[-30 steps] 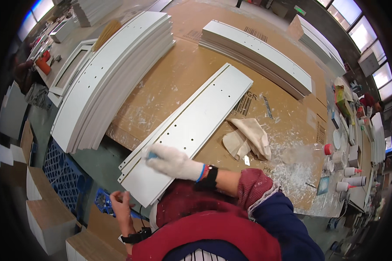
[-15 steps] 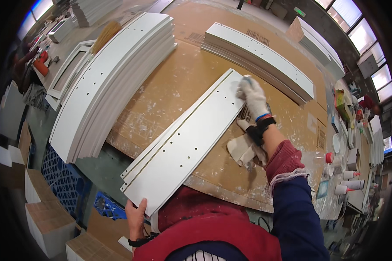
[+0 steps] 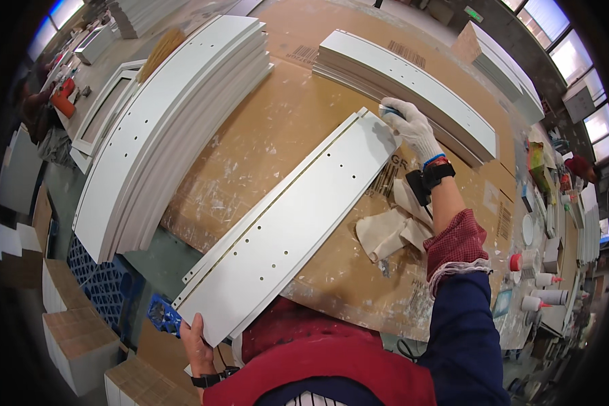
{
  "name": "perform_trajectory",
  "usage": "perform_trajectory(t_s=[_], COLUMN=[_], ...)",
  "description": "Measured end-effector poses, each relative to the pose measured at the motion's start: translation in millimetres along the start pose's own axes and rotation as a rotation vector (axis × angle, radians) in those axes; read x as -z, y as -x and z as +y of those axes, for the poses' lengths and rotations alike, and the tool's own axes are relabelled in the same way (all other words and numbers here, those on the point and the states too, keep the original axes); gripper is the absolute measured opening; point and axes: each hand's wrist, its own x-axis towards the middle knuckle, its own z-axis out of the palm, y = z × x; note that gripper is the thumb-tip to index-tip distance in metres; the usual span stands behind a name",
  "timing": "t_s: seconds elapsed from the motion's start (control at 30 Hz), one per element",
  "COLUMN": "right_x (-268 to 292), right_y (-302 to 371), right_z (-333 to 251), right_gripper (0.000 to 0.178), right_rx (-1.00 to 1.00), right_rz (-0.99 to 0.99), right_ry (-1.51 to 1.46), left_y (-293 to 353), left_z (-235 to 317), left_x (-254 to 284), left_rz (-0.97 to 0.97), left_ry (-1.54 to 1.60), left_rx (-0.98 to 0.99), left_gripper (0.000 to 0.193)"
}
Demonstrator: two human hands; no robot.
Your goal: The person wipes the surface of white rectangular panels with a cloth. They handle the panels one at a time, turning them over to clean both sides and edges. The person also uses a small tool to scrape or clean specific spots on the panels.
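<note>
A long white drilled board [image 3: 264, 230] with a grooved edge lies slantwise across the middle, on top of at least one similar board. My bare left hand [image 3: 196, 344] grips its near-left end, thumb on the top face. At the far-right end my right hand [image 3: 413, 127], in a white work glove, is closed round a small blue pad [image 3: 388, 111] mostly hidden by the fingers, just off the board's corner. Below the right wrist lies a crumpled beige cloth [image 3: 386, 233].
A tall stack of white boards [image 3: 176, 115] stands on the left, and a lower stack [image 3: 406, 88] at the far right. Cardboard [image 3: 216, 183] covers the worktable. Glue bottles [image 3: 536, 302] stand at the right edge. Blue plastic crates [image 3: 98, 271] sit below on the left.
The upper board has slid toward the lower left along with my left hand. My right hand has moved slightly right, off the board's face to beside its far corner.
</note>
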Motion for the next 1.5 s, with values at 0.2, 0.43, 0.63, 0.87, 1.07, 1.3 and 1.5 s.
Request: perform_trajectory(t_s=[0.2, 0.43, 0.63, 0.87, 1.07, 1.3, 1.5], right_x=[-18.9, -22.4, -26.2, -30.8, -26.4, 13.0, 33.3], right_y=[-29.0, -47.7, -58.5, -56.7, -48.7, -22.1, 32.6], right_z=[-22.8, -40.1, -29.3, -30.9, -31.3, -12.7, 14.1], right_gripper=[0.037, 0.031, 0.028, 0.027, 0.029, 0.029, 0.03], right_rx=[0.105, 0.123, 0.12, 0.105, 0.136, -0.02, -0.111], right_rz=[-0.039, -0.263, -0.326, -0.275, -0.168, 0.008, -0.006], right_ry=[0.053, 0.128, 0.092, 0.1, 0.175, 0.044, -0.006], left_y=[-3.4, 0.3, 0.6, 0.6, -1.4, 1.0, 1.0], left_z=[-1.9, -3.8, -4.3, -3.6, -7.2, -7.1, -3.8], left_x=[-6.9, -8.1, -10.4, -11.0, -4.5, -10.2, -13.8], left_rz=[0.071, 0.117, 0.12, 0.111, 0.105, 0.123, 0.089], left_ry=[0.009, -0.047, -0.051, -0.03, -0.054, -0.015, -0.001], left_rx=[-0.053, -0.101, -0.102, -0.093, -0.083, -0.097, -0.089], left_gripper=[0.043, 0.044, 0.046, 0.045, 0.046, 0.044, 0.045])
